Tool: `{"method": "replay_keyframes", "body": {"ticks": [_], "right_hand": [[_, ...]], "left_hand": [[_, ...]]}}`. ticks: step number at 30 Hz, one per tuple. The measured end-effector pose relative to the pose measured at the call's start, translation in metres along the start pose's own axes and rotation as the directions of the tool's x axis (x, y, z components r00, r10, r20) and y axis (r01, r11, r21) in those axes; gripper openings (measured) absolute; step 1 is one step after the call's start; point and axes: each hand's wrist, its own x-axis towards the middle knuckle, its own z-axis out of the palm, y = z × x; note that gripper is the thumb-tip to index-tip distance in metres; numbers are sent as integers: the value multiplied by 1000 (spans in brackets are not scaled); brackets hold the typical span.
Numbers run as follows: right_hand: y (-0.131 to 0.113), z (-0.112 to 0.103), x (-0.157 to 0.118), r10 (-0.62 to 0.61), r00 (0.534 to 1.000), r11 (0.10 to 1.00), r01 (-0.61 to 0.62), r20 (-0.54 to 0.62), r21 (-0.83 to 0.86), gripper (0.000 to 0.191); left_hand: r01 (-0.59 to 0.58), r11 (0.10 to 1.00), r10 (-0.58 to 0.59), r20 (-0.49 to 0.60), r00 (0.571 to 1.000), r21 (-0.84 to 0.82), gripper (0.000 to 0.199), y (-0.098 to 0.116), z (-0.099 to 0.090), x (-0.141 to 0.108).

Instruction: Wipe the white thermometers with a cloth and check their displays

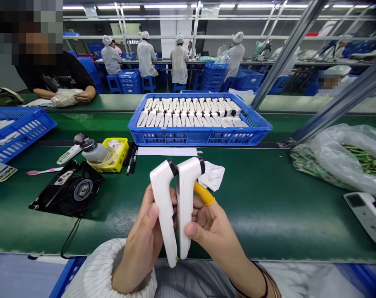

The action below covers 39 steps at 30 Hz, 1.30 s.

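My left hand (144, 236) grips one white thermometer-gun shell half (163, 207) by its handle. My right hand (211, 225) grips a second white shell half (188, 198) pressed right beside the first, heads pointing away from me. A yellow finger cot (204, 193) covers my right index finger, and a white cloth (213, 174) pokes out behind that hand. Both hands hover above the green belt (262, 198) near its front edge.
A blue crate (200, 135) of several white shells stands behind. Left: a yellow tray (117, 154), a dispenser bottle (93, 150), a black fan (70, 189), a pink toothbrush (43, 171), another blue crate (18, 130). Right: a plastic bag of green boards (346, 159), a white device (366, 213). A person (56, 76) sits opposite.
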Motion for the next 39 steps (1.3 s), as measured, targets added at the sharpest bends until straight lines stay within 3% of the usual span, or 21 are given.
{"method": "replay_keyframes", "body": {"ticks": [5, 14, 16, 20, 23, 26, 28, 30, 31, 33, 35, 37, 39], "right_hand": [[-2, 3, 3, -22, 1000, 998, 23, -21, 63, 45], [-5, 4, 1, 0, 999, 1000, 0, -48, 7, 43], [-3, 3, 2, 1, 999, 1000, -1, -53, -6, 40], [7, 2, 1, -42, 996, 995, 34, -82, -94, 36], [8, -2, -2, -31, 997, 961, 11, -68, -276, 40], [-7, -16, 0, 44, 999, 788, -45, -16, -614, 38], [-20, -37, 9, -40, 996, 470, -47, -74, -882, 33], [-27, -64, 24, -246, 957, 23, -150, -151, -988, 28], [-26, -79, 34, -296, 942, -77, -191, -160, -979, 25], [-18, -106, 52, -297, 946, -152, -185, -134, -971, 18], [-9, -122, 63, -262, 962, -136, -115, -77, -984, 6], [-11, -124, 64, -290, 957, -118, -54, -17, -992, 12], [-24, -109, 56, -402, 915, -94, -19, 20, -995, 18]], "left_hand": [[26, 999, -27, -28, 999, -43, 23, 0, 6, 0], [34, 999, -34, 13, 999, -40, 23, 0, 3, -1], [40, 999, -40, 13, 999, -12, 30, -2, 1, -1], [85, 988, -84, -16, 996, 125, 64, -8, -3, -1], [119, 962, -87, -138, 987, 245, 62, -12, -5, 0], [98, 955, -43, -198, 979, 278, 53, -13, -4, 4], [73, 972, -44, -131, 990, 222, 50, -11, -3, 7], [42, 985, -34, -52, 998, 166, 48, -7, -1, 8], [30, 988, -27, -26, 999, 154, 48, -5, 0, 8], [18, 988, -21, 17, 1000, 154, 47, -2, 1, 8], [20, 988, -28, 56, 998, 151, 44, 1, 2, 6], [21, 990, -31, 76, 997, 141, 43, 4, 2, 5], [29, 990, -40, 79, 996, 135, 42, 7, 3, 4]]}}
